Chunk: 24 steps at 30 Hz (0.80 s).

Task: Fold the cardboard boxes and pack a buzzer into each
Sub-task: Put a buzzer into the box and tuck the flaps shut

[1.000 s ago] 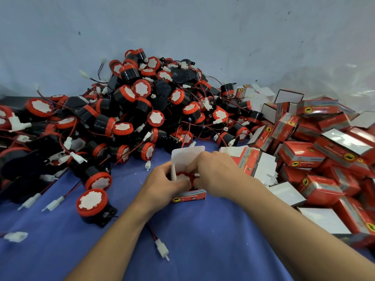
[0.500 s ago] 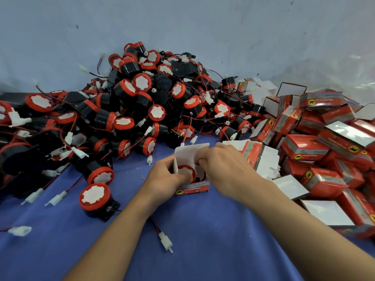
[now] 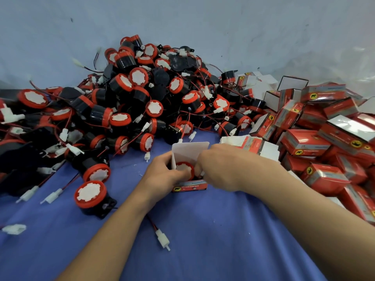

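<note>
Progress was real but far from the end. Along the right edge of the table point(image 3: 203, 250) lay a heap of closed red boxes point(image 3: 304, 142), which I judge as already packed, though their inside was hidden. Against the far edge a big pile of loose buzzers point(image 3: 142, 94) waited. Between the two heaps lay a short stack of flat, unfolded boxes point(image 3: 249, 147).

In the middle of the table you had one folded box point(image 3: 189, 186) standing with its white lid flap up. A buzzer point(image 3: 183, 169) sat inside it, its red rim showing in the mouth. Your left hand point(image 3: 162, 176) gripped the left side of the box, with the fingers curled round it. Your right hand point(image 3: 225, 169) reached in from the right, fingers bent down into the mouth beside the buzzer. A small white piece showed at the fingertips, but whether you pinched it I cannot tell. A white connector point(image 3: 162, 239) on a red wire lay toward the near edge, and its wire ran under your left forearm.

For this box, I judge that tucking in and closing the lid remained. For the whole task, most buzzers were not yet packed.
</note>
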Each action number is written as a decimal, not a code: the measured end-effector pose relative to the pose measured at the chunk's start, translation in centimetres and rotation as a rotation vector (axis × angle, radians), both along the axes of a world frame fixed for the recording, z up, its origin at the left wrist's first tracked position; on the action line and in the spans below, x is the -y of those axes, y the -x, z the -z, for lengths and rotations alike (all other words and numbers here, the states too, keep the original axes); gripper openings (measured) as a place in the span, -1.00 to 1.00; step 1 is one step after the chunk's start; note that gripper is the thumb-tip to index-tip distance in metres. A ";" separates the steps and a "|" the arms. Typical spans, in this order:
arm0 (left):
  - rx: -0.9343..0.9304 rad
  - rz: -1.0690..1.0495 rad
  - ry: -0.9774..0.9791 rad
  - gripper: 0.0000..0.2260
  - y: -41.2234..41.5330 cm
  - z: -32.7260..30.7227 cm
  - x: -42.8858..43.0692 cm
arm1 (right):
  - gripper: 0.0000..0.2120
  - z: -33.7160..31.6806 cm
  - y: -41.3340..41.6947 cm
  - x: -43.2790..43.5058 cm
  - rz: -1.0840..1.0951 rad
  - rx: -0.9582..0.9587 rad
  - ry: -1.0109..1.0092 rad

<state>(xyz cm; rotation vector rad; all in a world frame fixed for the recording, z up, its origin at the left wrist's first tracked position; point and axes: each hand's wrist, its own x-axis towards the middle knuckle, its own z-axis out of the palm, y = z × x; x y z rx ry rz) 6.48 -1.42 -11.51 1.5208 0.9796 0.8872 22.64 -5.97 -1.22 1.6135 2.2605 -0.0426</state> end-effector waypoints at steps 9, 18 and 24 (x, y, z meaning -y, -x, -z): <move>0.005 0.021 0.029 -0.73 0.1 0.3 -0.2 | -0.83 -0.2 -1.6 -0.2 0.220 -0.642 -0.094; 0.014 0.012 0.034 -0.74 0.1 0.4 -0.3 | -0.73 0.6 -2.8 0.2 0.346 -0.891 -0.090; 0.039 0.023 0.034 -0.73 0.1 0.3 -0.2 | -0.88 0.1 -1.1 0.2 0.158 -0.562 -0.409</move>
